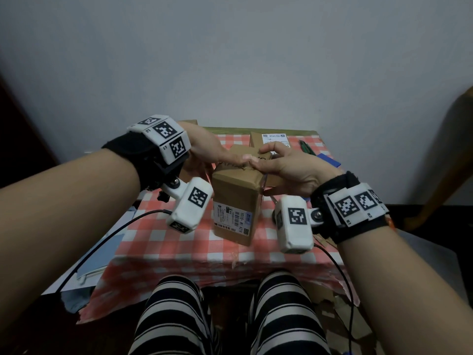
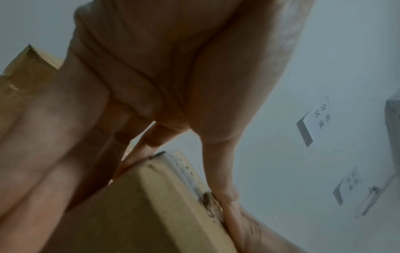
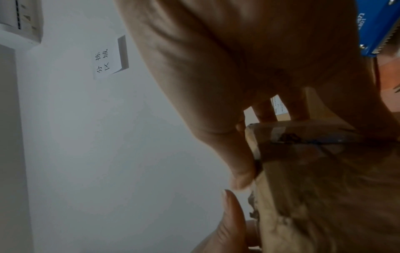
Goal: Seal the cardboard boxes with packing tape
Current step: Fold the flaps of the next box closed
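Note:
A small cardboard box (image 1: 236, 198) with a white shipping label on its near face is held upright above the checked table between both hands. My left hand (image 1: 212, 152) grips its upper left side, the thumb lying on the top flap and the fingers reaching behind. My right hand (image 1: 284, 165) grips the upper right side, thumb on the top seam next to the left thumb, fingers curled over the far edge. The left wrist view shows the box (image 2: 140, 205) under the left hand (image 2: 151, 68). The right wrist view shows the box (image 3: 314, 188), its top worn with tape, under the right hand (image 3: 216, 68).
A second cardboard box (image 1: 268, 140) with a white label lies at the back of the table (image 1: 179, 239). A green tool (image 1: 304, 146) and a blue tape dispenser (image 1: 330, 161) lie at the back right. Papers and a black cable hang off the left side. My knees are under the front edge.

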